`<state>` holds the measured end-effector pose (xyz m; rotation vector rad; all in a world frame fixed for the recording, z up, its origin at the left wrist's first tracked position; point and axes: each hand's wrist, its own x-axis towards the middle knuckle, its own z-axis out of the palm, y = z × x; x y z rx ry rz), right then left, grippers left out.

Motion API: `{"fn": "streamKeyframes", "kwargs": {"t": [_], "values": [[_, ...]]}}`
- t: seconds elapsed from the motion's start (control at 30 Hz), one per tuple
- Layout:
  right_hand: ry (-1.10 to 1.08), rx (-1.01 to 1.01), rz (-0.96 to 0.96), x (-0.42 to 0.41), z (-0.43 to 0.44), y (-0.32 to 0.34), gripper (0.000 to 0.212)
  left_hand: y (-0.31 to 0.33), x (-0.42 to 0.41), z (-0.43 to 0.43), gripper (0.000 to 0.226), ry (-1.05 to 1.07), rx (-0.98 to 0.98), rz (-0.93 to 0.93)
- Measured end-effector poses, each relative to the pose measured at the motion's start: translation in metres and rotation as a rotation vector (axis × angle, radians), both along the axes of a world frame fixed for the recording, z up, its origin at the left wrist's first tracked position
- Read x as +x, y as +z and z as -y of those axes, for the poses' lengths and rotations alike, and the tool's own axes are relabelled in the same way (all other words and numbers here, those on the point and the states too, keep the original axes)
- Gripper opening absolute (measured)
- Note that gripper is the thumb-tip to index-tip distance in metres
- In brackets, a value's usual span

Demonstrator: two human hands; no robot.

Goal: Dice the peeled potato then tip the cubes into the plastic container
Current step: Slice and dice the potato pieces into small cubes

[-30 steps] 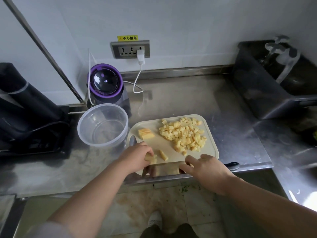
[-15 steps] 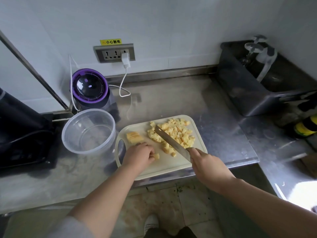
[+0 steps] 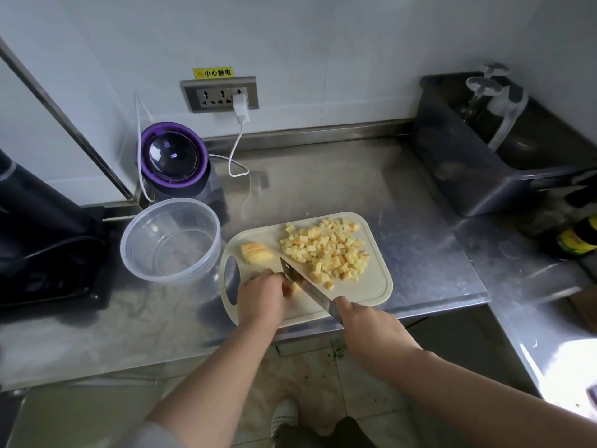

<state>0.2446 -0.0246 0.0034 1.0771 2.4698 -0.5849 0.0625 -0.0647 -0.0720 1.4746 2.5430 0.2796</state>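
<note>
**Potato dicing on the cutting board: current state**

**Task item.** The peeled potato is pale yellow and lies in three portions, all on the cutting board (image 3: 371, 292).
1. One loose heap of potato cubes (image 3: 326, 250) covers the far right half of the board. The cubes are small and roughly even, and too many to count reliably.
2. One sliced block (image 3: 255, 252), its slices still stacked together, lies at the far left of the board, apart from the heap.
3. One small remaining piece (image 3: 295, 287) lies at the near left, mostly hidden under the fingers.

**Hands.** The left hand (image 3: 263, 297) has its grip curled down onto the remaining piece and pins it to the board. The right hand (image 3: 371, 331) has its grip clamped round the handle of one knife (image 3: 305, 286). The handle itself is hidden. The blade runs diagonally away and to the left, and sits directly beside the left fingertips.

**Container.** One clear round plastic container (image 3: 181, 273) stands upright on the worktop (image 3: 323, 176), just to the left of the board.

**Other items on the worktop.**
- One purple-ringed appliance (image 3: 174, 160) behind the container.
- One dark bin (image 3: 468, 176) at the far right.
- One yellow-labelled bottle (image 3: 578, 237) at the right edge.
</note>
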Motion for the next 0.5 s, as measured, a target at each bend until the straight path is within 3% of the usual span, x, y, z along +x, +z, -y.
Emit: {"fn": "streamKeyframes", "kwargs": {"t": [0.37, 0.5], "values": [[-0.019, -0.042, 0.043, -0.007, 0.007, -0.008, 0.048, 0.002, 0.001, -0.002, 0.02, -0.034, -0.043, -0.072], [-0.056, -0.026, 0.034, -0.001, 0.001, -0.008, 0.041, 0.002, -0.001, -0.004, 0.023, -0.052, -0.014, -0.064]]}}
